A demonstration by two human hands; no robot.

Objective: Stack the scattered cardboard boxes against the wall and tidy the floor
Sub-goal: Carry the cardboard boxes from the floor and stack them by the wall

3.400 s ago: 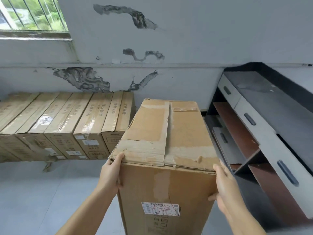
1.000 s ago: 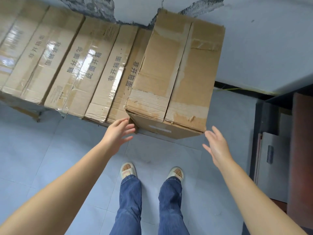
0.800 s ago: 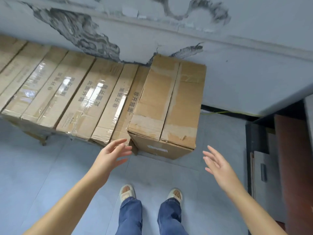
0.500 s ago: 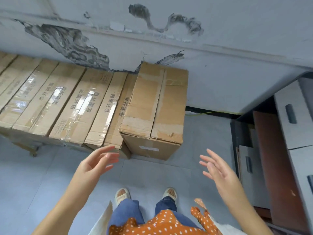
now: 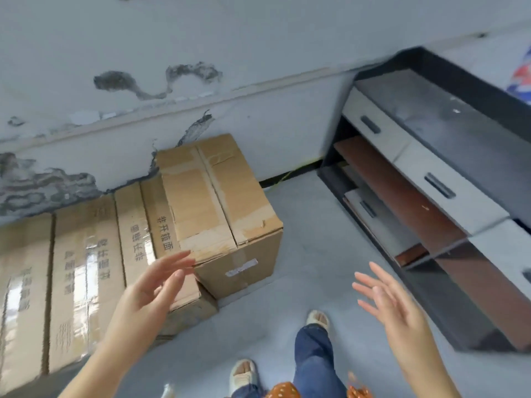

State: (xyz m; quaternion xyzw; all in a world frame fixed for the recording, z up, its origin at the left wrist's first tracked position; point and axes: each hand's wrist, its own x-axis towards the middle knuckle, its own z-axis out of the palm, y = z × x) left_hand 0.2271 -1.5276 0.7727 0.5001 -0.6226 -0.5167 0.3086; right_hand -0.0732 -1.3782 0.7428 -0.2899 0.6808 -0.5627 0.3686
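Note:
A large brown cardboard box (image 5: 218, 202) with taped flaps stands on the floor against the wall, at the right end of a row of flatter printed boxes (image 5: 86, 271). My left hand (image 5: 149, 294) hovers in front of the row, fingers straight, holding nothing. My right hand (image 5: 393, 308) is raised over the floor to the right of the big box, fingers spread and empty. Neither hand touches a box.
A dark cabinet (image 5: 448, 202) with pale grey drawers and brown shelves runs along the right side. The peeling grey wall (image 5: 201, 90) is behind the boxes. My feet in pale slippers (image 5: 244, 377) stand on the grey tiled floor (image 5: 301, 254).
I set the big box down at the end of the row and let go with both hands. Since then my hands have drawn back and the view has swung right.

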